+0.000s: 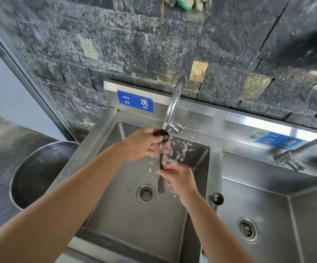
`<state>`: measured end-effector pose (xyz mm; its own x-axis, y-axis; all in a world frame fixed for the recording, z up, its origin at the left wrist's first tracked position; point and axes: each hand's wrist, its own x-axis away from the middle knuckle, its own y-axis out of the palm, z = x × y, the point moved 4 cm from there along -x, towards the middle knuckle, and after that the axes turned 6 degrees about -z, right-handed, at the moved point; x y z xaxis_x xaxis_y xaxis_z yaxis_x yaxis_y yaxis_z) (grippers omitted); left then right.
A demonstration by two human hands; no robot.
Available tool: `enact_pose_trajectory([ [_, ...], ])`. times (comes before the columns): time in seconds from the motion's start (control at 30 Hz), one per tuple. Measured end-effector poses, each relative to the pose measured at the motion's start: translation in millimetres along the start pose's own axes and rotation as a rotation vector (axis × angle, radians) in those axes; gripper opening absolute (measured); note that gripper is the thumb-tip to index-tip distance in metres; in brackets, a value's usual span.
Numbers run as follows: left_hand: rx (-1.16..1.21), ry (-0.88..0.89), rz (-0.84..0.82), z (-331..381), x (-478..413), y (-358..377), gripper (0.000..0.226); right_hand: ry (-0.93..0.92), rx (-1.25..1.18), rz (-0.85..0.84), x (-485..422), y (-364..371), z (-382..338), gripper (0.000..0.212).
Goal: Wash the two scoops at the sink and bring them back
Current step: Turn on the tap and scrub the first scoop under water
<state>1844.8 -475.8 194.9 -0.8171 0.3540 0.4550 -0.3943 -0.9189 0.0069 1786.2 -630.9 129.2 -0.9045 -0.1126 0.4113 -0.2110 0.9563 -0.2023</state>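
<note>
Two scoops were in play, and only one was getting the water. The left hand (142, 144) was closed around the round head of a dark scoop (161, 158), holding it right under the tap (173, 105), while the right hand (180, 179) had its fingers curled loosely on the handle partway down, rubbing at it by the look of things. Water was splashing everywhere off both hands (a proper spray over the left basin (115, 215)). The scoop hung nearly upright above the basin, its handle end pointing down near the drain (146, 194).

The second scoop (217, 200) sat on the divider between the two basins, just beside the right wrist, its dark rounded head up and its handle trailing off behind the forearm; nobody was touching it.

So this was the washing step, first scoop of the pair, I'd judge. The next move called for setting this one aside somewhere clean and picking up the one on the divider without knocking it into either basin.

The washed scoop looked dark brown, almost black, slim-handled, glossy with wet, and probably slippery to hold.
</note>
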Motion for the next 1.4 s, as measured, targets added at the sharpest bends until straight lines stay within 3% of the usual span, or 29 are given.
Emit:
enact_pose_trajectory([
  [0.13,-0.301,0.140,-0.145,33.4,36.4,1.9,0.047,-0.097,-0.024,-0.075,-2.7,4.0,-17.0,0.023],
  [0.27,-0.586,0.271,-0.108,65.1,64.9,2.9,0.050,-0.139,-0.038,-0.088,-4.5,7.0,-31.4,0.011],
  [0.37,-0.668,0.338,-0.086,74.5,78.3,-1.5,0.049,-0.208,-0.048,-0.055,-6.4,13.6,-45.0,0.016],
  [0.47,-0.760,0.447,-0.047,78.5,93.9,-12.2,0.047,-0.305,0.015,0.076,-5.2,27.6,-59.9,0.010],
  [0.57,-0.910,0.620,-0.070,80.7,114.0,-27.2,0.039,-0.465,0.090,0.267,-0.9,48.3,-75.3,0.041],
  [0.67,-0.850,0.671,-0.075,69.2,127.0,-67.1,0.038,-0.540,0.095,0.312,-5.3,84.1,-94.0,0.036],
  [0.73,-0.677,0.585,0.013,51.2,124.3,-113.1,0.043,-0.458,0.153,0.219,-20.6,124.9,-97.4,0.024],
  [0.8,-0.522,0.420,0.120,21.2,113.2,-165.0,0.043,-0.333,0.203,0.021,-36.1,177.8,-89.8,0.007],
  [0.87,-0.406,0.225,0.165,-20.2,97.5,-212.6,0.035,-0.149,0.106,-0.212,-44.8,232.1,-72.1,0.010],
  [0.93,-0.266,0.039,0.171,-65.0,83.6,-249.5,0.032,0.045,-0.016,-0.327,-52.4,275.7,-52.4,0.016],
  [1.07,-0.099,-0.234,0.137,-138.8,70.5,-291.1,0.043,0.288,-0.122,-0.316,-72.9,331.2,-17.3,0.015],
  [1.17,-0.068,-0.332,0.140,-179.9,62.3,-306.4,0.036,0.394,-0.110,-0.311,-88.7,356.5,2.3,0.010],
  [1.27,-0.155,-0.369,0.173,-206.3,53.9,-317.0,0.023,0.424,-0.062,-0.332,-105.5,371.1,13.8,0.012],
  [1.4,-0.163,-0.361,0.248,-223.0,47.8,-326.0,0.030,0.461,-0.022,-0.301,-118.7,379.3,21.4,0.019],
])
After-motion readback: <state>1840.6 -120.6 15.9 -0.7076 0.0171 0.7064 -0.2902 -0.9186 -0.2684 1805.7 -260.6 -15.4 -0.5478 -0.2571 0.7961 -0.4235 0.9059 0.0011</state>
